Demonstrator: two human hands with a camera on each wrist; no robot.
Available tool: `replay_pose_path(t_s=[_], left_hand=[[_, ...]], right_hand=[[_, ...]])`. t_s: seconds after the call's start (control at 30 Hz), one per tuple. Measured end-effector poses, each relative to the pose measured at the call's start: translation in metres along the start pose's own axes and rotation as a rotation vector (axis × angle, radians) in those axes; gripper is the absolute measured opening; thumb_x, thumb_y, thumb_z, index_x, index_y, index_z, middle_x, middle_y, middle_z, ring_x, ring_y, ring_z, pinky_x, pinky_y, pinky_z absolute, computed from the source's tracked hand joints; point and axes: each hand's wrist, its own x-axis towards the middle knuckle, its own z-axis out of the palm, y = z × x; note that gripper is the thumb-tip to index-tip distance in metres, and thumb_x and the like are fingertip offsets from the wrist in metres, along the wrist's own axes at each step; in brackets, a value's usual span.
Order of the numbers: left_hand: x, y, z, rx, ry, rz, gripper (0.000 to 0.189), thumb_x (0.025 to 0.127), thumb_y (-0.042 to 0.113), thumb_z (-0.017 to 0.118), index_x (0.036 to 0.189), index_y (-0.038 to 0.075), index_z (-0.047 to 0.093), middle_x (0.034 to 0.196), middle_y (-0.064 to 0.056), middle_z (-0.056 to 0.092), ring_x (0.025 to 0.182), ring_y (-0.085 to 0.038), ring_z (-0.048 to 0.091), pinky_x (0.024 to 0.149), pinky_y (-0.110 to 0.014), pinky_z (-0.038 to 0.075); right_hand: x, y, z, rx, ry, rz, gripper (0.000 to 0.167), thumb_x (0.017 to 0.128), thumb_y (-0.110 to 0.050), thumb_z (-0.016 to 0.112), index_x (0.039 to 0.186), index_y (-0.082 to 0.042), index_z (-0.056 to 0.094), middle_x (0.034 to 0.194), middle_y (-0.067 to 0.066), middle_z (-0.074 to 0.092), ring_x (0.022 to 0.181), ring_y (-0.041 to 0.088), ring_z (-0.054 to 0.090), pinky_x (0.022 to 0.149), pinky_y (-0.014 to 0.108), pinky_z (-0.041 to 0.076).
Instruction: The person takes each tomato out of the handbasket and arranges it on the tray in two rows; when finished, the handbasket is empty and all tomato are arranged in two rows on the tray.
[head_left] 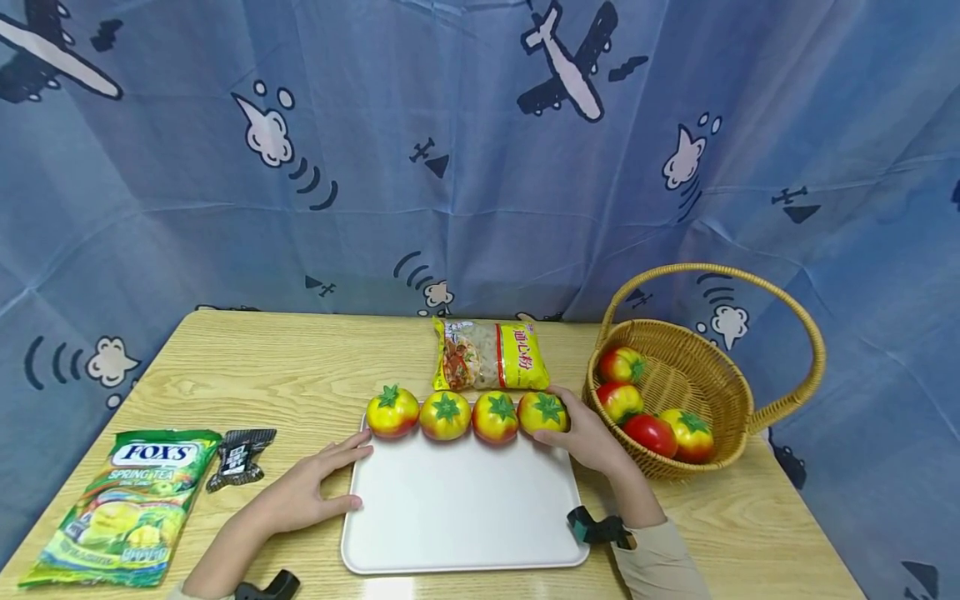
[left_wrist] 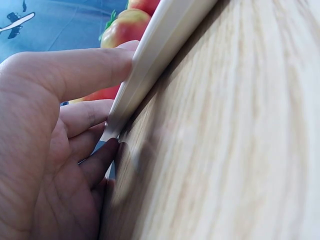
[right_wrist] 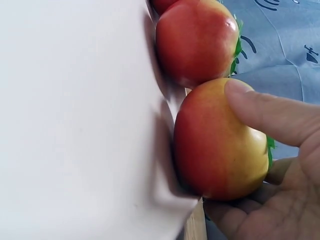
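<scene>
Your right hand (head_left: 588, 433) is reaching in from the near right, forearm angling across the corner of the white tray (head_left: 465, 508), and its thumb and fingers are gripping the rightmost fruit (head_left: 542, 414) from opposite sides. Your left hand (head_left: 300, 493) is lying at the tray's left rim, thumb and fingers spread apart and extended, the thumb touching the rim and the hand holding no fruit. The gripped fruit is sitting at the tray's far right corner, within your right hand and well apart from your left, whose fingertips are pointing toward the opposite end of the row. Four red-and-yellow fruits, counting the gripped one, are standing side by side along the far edge, green leaves showing on each. Four more fruits are showing inside one wicker basket (head_left: 701, 354), which is standing just beside your right hand. One yellow pasta bag (head_left: 491, 356) is lying behind the row; one green candy bag (head_left: 127, 508) and one small dark packet (head_left: 242, 458) are lying on the tabletop (head_left: 300, 358) to the left of your left hand.
</scene>
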Motion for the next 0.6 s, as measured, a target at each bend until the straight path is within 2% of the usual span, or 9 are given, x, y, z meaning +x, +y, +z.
replay_pose_path(t_s=[0.3, 0.6], left_hand=[[-0.0002, 0.0002, 0.0005, 0.009, 0.003, 0.004, 0.067, 0.085, 0.048, 0.065, 0.139, 0.012, 0.049, 0.153, -0.003, 0.034, 0.137, -0.036, 0.035, 0.111, -0.057, 0.027], [-0.0005, -0.0003, 0.0009, 0.023, 0.012, 0.005, 0.067, 0.084, 0.049, 0.065, 0.139, 0.014, 0.049, 0.153, -0.001, 0.033, 0.137, -0.033, 0.036, 0.111, -0.054, 0.025]], right_hand=[[-0.0016, -0.0019, 0.0002, -0.013, -0.019, 0.026, 0.092, 0.081, -0.042, 0.072, 0.149, -0.004, 0.023, 0.148, 0.025, 0.034, 0.129, 0.041, 0.041, 0.107, 0.059, 0.035], [-0.0043, -0.0052, -0.0052, -0.036, -0.005, -0.018, 0.096, 0.079, -0.038, 0.075, 0.149, -0.001, 0.021, 0.151, 0.025, 0.029, 0.137, 0.043, 0.031, 0.112, 0.06, 0.025]])
